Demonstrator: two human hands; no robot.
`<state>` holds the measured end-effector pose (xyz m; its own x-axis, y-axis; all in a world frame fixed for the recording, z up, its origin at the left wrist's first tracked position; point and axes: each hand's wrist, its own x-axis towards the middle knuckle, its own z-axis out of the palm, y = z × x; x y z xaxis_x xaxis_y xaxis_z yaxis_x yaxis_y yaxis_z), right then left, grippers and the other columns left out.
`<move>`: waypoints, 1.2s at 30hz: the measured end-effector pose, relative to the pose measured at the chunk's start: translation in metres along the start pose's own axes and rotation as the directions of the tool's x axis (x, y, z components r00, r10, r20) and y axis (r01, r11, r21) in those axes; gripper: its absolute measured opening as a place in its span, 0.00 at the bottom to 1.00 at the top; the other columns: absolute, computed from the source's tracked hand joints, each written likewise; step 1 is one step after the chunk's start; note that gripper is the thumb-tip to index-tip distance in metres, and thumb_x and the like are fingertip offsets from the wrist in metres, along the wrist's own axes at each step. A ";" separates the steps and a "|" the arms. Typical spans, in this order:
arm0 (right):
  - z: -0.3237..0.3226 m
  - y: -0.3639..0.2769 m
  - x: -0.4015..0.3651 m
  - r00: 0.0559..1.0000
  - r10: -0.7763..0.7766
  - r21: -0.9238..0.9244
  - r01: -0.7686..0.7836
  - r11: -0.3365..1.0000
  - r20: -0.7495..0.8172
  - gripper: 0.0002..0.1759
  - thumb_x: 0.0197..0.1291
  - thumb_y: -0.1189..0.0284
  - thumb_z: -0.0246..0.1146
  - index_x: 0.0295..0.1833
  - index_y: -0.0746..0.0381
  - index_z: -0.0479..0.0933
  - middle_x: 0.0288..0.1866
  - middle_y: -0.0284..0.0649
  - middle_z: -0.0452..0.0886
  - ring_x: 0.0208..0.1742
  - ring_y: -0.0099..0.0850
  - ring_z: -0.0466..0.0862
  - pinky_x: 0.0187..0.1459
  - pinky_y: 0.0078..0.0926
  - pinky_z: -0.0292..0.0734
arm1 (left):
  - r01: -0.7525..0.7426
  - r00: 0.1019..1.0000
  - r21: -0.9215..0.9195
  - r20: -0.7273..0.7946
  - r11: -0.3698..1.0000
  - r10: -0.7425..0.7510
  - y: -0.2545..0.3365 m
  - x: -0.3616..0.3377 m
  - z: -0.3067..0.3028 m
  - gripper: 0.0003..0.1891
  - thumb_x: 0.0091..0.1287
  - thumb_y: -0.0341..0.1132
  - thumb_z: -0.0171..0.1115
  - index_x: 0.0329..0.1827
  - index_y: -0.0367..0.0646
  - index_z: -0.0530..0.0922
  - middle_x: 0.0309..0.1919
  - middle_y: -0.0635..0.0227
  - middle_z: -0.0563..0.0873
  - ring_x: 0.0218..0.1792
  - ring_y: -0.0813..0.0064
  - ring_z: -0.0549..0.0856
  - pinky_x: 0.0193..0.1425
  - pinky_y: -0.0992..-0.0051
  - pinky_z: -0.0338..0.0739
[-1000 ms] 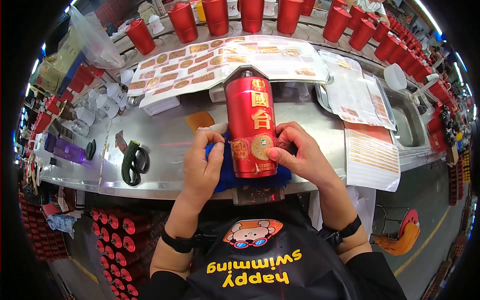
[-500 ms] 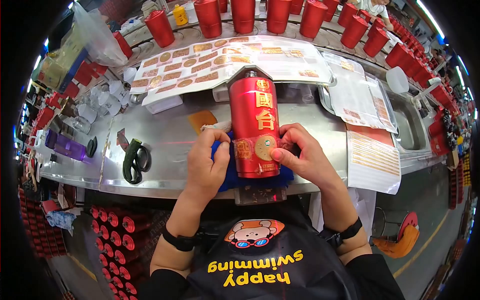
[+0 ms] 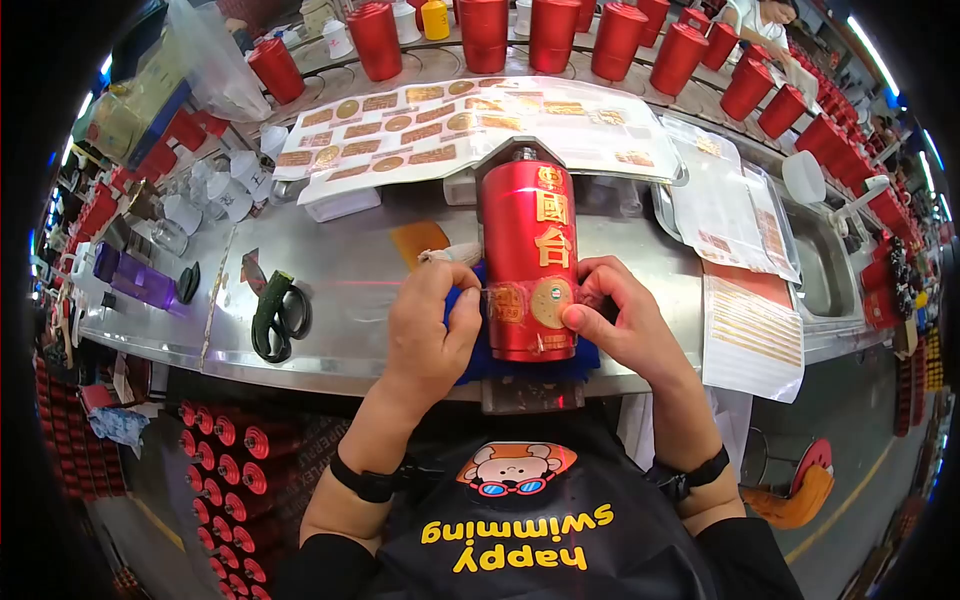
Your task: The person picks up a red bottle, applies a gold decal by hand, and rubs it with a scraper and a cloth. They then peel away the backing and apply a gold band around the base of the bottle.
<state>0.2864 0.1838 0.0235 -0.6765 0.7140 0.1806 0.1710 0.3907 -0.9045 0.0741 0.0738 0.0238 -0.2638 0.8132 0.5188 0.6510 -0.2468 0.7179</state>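
A red bottle (image 3: 528, 240) with gold characters lies tilted in front of me, its neck pointing away. A clear decal film (image 3: 508, 303) with a gold rectangle and a round gold emblem (image 3: 550, 302) wraps its lower part. My left hand (image 3: 432, 325) is closed beside the bottle, fingertips pinched at the film's left end. My right hand (image 3: 628, 315) curls at the other side, thumb against the bottle near the round emblem, fingers on the film's right end. Under the bottle are a blue cloth (image 3: 470, 365) and a metal stand (image 3: 530, 395). A whitish roll (image 3: 452, 254) lies behind my left hand.
Sheets of gold decals (image 3: 400, 130) lie behind the bottle; a striped gold sheet (image 3: 752, 335) is at right by a sink (image 3: 825, 265). At left are a dark green curled object (image 3: 272, 318) and a purple bottle (image 3: 145, 283). Red bottles (image 3: 552, 35) line the back. Another person (image 3: 765, 22) sits beyond.
The view has shifted slightly, so the bottle and both hands appear a little farther right. Both hands keep nearly the same pose at the bottle. The red bottles at the back have shifted left.
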 end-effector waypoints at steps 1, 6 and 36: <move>0.000 -0.001 0.000 1.000 0.006 0.002 -0.006 1.000 0.006 0.24 0.60 0.56 0.70 0.36 0.67 0.72 0.48 0.42 0.75 0.39 0.27 0.76 0.41 0.24 0.74 | 0.039 0.999 -0.060 0.009 0.997 -0.039 -0.001 0.000 -0.002 0.05 0.61 0.25 0.59 0.40 0.39 0.76 0.35 0.56 0.81 0.39 0.52 0.80 0.45 0.60 0.73; -0.001 -0.002 0.001 0.999 0.015 0.012 -0.016 1.000 0.028 0.23 0.61 0.56 0.70 0.36 0.66 0.71 0.48 0.41 0.75 0.39 0.25 0.75 0.41 0.23 0.74 | -0.103 0.993 0.003 -0.052 0.995 0.103 -0.001 0.004 0.001 0.06 0.60 0.24 0.59 0.40 0.39 0.76 0.34 0.55 0.81 0.38 0.52 0.80 0.44 0.60 0.73; -0.002 -0.003 0.002 0.999 0.006 0.049 -0.008 0.999 0.043 0.24 0.62 0.55 0.70 0.35 0.66 0.71 0.49 0.40 0.75 0.39 0.24 0.74 0.40 0.21 0.73 | 0.043 0.999 -0.104 -0.004 0.994 -0.044 -0.011 0.001 0.001 0.03 0.60 0.24 0.57 0.37 0.38 0.75 0.33 0.57 0.78 0.35 0.56 0.78 0.42 0.65 0.73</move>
<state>0.2854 0.1853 0.0271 -0.7054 0.6910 0.1582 0.1416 0.3561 -0.9237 0.0669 0.0777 0.0157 -0.2952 0.8210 0.4887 0.5617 -0.2646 0.7839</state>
